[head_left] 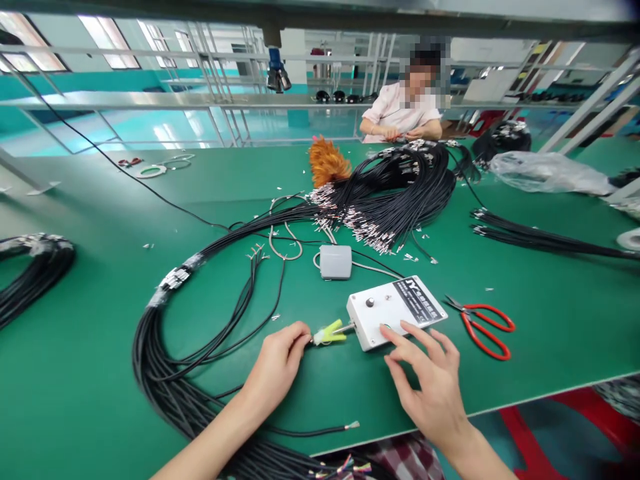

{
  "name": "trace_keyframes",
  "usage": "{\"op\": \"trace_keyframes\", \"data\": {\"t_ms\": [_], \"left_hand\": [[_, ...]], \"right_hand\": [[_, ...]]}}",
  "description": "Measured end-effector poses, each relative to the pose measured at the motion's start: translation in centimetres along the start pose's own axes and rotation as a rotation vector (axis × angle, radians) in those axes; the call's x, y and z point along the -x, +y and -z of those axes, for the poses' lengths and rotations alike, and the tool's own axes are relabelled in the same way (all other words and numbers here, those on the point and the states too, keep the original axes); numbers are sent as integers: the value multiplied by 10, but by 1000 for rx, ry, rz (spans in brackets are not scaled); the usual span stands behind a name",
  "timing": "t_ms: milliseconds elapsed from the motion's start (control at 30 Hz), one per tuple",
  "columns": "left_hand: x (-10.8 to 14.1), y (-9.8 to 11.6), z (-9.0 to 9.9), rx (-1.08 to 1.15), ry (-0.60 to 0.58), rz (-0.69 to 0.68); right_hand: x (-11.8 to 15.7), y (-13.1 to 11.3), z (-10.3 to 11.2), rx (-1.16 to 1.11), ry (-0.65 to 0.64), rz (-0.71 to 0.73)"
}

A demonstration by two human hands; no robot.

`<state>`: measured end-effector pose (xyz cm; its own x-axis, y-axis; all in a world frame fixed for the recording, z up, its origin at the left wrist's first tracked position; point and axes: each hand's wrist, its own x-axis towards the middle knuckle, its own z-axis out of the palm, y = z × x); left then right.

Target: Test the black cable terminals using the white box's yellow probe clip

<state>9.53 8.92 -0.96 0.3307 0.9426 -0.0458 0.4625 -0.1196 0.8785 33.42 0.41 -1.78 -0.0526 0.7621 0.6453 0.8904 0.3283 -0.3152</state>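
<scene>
My left hand [283, 353] is closed in a pinch on a thin wire, most of which the fingers hide. Its end meets the yellow-green prongs [330, 332] on the metal shaft of a white control box [395, 310]. The box has a black knob and a dark label. My right hand [430, 373] is open, fingers spread, with fingertips on the box's near edge. Beneath my left forearm runs a thick bundle of black cables [155, 347]. One loose black cable [310, 432] with a stripped end lies between my hands.
Red-handled cutters [485, 327] lie right of the box, and a grey adapter-like block [335, 262] behind it. Farther back are a large cable heap [400, 193], an orange feathery duster [327, 162] and a plastic bag [550, 172]. A person [405, 113] sits across the green table [100, 373].
</scene>
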Motion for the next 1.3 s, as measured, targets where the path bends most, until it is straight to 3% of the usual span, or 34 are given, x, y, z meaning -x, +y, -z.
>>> {"op": "trace_keyframes", "data": {"t_ms": [200, 367, 600, 700, 800, 933, 1033, 1167, 1300], "left_hand": [[4, -6, 12, 71, 16, 79], [9, -5, 24, 215, -42, 149], [26, -1, 31, 126, -77, 184], [29, 4, 34, -21, 2, 85], [16, 7, 52, -243, 167, -14], [-28, -5, 91, -570, 567, 77], [-61, -26, 107, -668, 624, 169], [-71, -39, 97, -763, 510, 196], [-32, -22, 63, -805, 451, 49]], "right_hand": [[0, 10, -6, 40, 46, 91], [4, -3, 1, -30, 61, 57], [11, -27, -10, -262, -102, 239], [13, -31, -17, -308, -213, 211], [19, -29, -17, -318, -248, 130], [31, -24, -12, -299, -241, -7], [40, -21, -8, -309, -244, -74], [43, -21, -7, -338, -267, -96], [43, -21, -7, -369, -253, -114]]}}
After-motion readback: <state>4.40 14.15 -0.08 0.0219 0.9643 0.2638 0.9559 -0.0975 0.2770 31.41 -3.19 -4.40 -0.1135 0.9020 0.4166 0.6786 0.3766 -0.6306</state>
